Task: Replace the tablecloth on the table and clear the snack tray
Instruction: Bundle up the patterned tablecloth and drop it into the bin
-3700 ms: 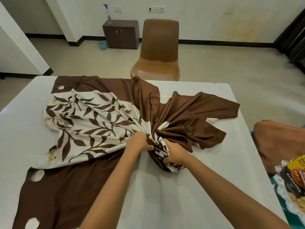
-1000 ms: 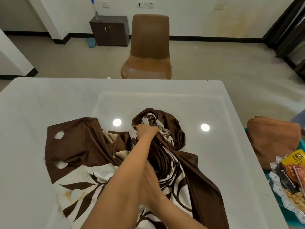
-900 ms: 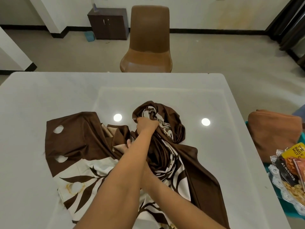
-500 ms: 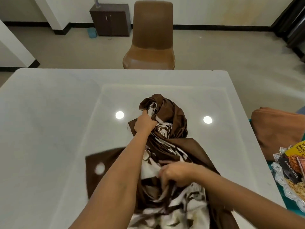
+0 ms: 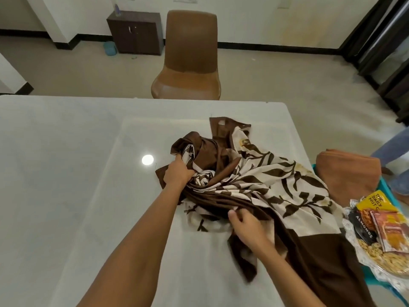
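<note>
My left hand (image 5: 178,171) and right hand (image 5: 247,220) clutch the bunched brown leaf-print tablecloth (image 5: 254,185), off the glossy white table (image 5: 66,173); at 3 o'clock, folded rust cloth (image 5: 347,171) and snack tray (image 5: 376,260) remain.

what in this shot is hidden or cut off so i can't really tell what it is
All in the head view:
- Snack tray: cut off by the right edge, so its full contents are unknown.
- Yellow packet: label partly cut off.
- Right hand: motion-blurred, fingertips buried in the tablecloth.
- Left hand: fingers hidden in the folds.
- Folded orange cloth: near end hidden by the tablecloth.
- Person at right: only legs show.
</note>
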